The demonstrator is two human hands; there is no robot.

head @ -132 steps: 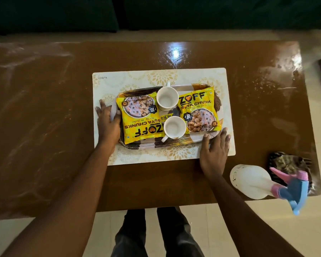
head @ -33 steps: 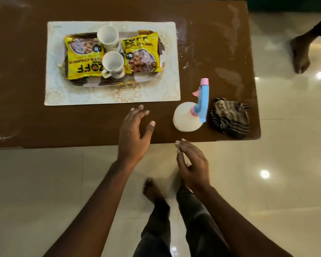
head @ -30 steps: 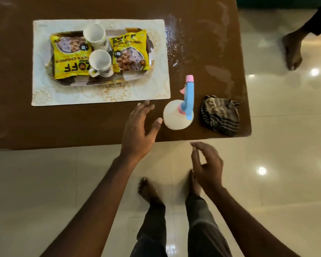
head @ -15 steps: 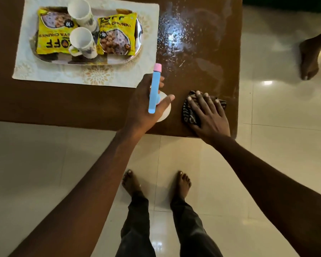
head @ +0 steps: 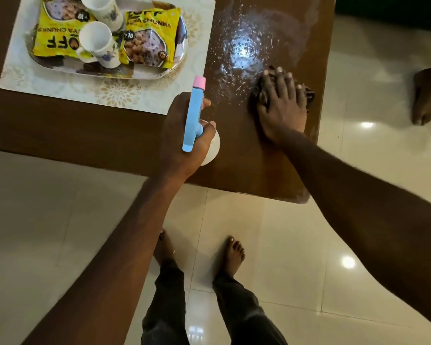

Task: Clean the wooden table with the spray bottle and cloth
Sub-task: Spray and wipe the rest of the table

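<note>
The brown wooden table (head: 110, 130) fills the upper part of the view. My left hand (head: 182, 135) grips the white spray bottle (head: 213, 148) with its blue and pink head (head: 193, 113), nozzle pointing away from me. My right hand (head: 281, 103) lies flat on the dark striped cloth (head: 309, 92), pressing it onto the tabletop near the right edge. Only the cloth's edges show around my fingers. A patch of white spray droplets (head: 241, 51) glistens just beyond the cloth.
A cream placemat (head: 105, 93) at the upper left carries a tray (head: 179, 61) with two white cups (head: 95, 43) and two yellow snack packets (head: 149, 43). Another person's bare foot (head: 426, 95) stands on the tiled floor right of the table. My own feet are below.
My left hand took hold of the spray bottle and lifted it. My right hand landed on the cloth and slid it away from me, toward the wet patch.
</note>
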